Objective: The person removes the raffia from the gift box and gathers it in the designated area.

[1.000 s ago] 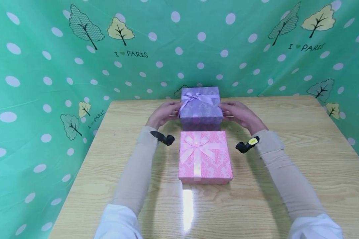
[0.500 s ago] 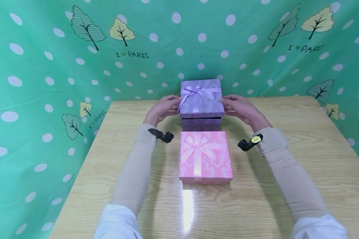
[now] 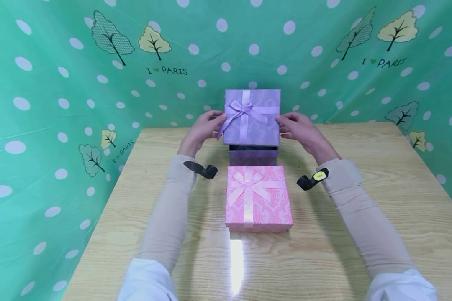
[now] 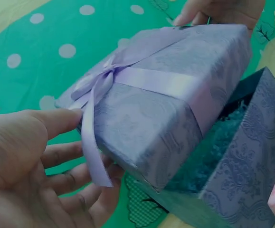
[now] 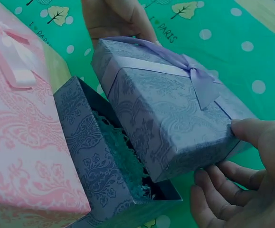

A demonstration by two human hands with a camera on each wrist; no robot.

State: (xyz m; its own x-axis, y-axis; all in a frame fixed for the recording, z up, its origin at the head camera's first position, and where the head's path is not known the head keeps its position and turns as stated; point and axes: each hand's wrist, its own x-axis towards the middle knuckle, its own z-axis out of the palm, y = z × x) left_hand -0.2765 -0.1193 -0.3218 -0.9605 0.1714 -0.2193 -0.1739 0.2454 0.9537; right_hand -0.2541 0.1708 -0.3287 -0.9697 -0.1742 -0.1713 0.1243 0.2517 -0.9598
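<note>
A purple patterned box lid [image 3: 261,125] with a ribbon bow is raised and tilted above its box base [image 3: 253,158]. My left hand [image 3: 203,128] grips the lid's left side, thumb at the upper edge and fingers beneath in the left wrist view. My right hand [image 3: 298,133] holds the opposite side, its thumb [image 5: 251,130] on the edge. Through the gap, teal shredded paper filling [image 5: 120,152] shows inside the base. Much of the base's interior is hidden under the lid.
A pink gift box [image 3: 265,200] with a pale bow stands right in front of the purple base, between my forearms. Behind the wooden table [image 3: 143,221] hangs a green dotted cloth [image 3: 192,25] with printed trees.
Both hands have lifted the purple lid up off its base and tipped it back, opening a widening gap at the front. The pink box has stayed in place.
</note>
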